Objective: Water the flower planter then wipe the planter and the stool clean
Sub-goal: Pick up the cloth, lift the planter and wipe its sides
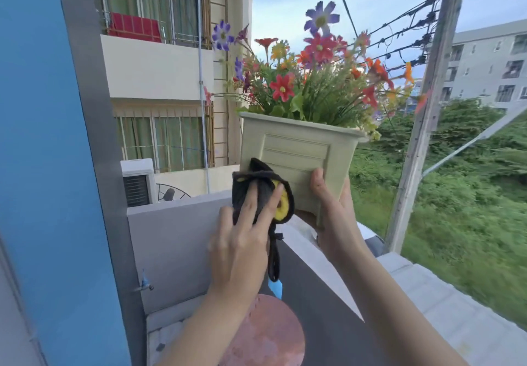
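A pale green planter (296,143) full of red, orange and purple flowers (313,77) is held up in the air above the balcony wall. My right hand (333,208) grips its lower right corner, thumb on the front face. My left hand (242,240) presses a black cloth with yellow patches (265,191) against the planter's lower left front. A black cord hangs down from the cloth. Below my arms sits the round reddish stool top (268,334), partly hidden by my left forearm.
A grey balcony wall (171,237) runs in front, with a blue wall (42,166) at the left. Beyond are a neighbouring building, an air-conditioner unit (138,183), a wooden pole (425,126) with cables, and green bushes at the right. A small tap (145,283) sticks out low left.
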Motion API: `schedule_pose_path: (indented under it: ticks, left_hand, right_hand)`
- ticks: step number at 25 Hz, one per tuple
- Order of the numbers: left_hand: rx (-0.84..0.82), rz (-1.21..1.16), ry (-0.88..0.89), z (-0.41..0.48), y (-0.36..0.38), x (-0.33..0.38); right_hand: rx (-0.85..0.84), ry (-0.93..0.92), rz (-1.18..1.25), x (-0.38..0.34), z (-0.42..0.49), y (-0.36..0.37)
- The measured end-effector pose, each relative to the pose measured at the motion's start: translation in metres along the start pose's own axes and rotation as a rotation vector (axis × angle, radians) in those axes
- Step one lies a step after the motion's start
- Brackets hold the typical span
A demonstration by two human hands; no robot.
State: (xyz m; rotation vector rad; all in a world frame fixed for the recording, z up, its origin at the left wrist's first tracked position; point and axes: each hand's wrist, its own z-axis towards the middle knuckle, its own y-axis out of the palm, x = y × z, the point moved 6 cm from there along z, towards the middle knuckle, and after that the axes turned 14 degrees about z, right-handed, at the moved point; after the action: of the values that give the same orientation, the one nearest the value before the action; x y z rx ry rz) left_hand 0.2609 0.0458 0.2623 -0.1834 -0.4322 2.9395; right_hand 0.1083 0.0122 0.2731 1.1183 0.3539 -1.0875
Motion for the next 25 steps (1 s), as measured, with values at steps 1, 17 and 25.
schedule_pose_path:
  ticks: [1,17,25]
  left_hand:
    - [-0.040,0.007,0.032,-0.008,0.007,0.008]
    - [-0.227,-0.237,-0.227,-0.012,0.114,0.059]
    - [-0.673,-0.962,-0.600,0.050,0.188,0.099]
  right_hand:
    - [0.004,0.003,0.001,-0.002,0.004,-0.005]
    - [-0.049,-0.003,-0.051,-0.003,0.097,-0.107]
    - [-0.061,0.047,-0.070,0.024,0.130,-0.168]
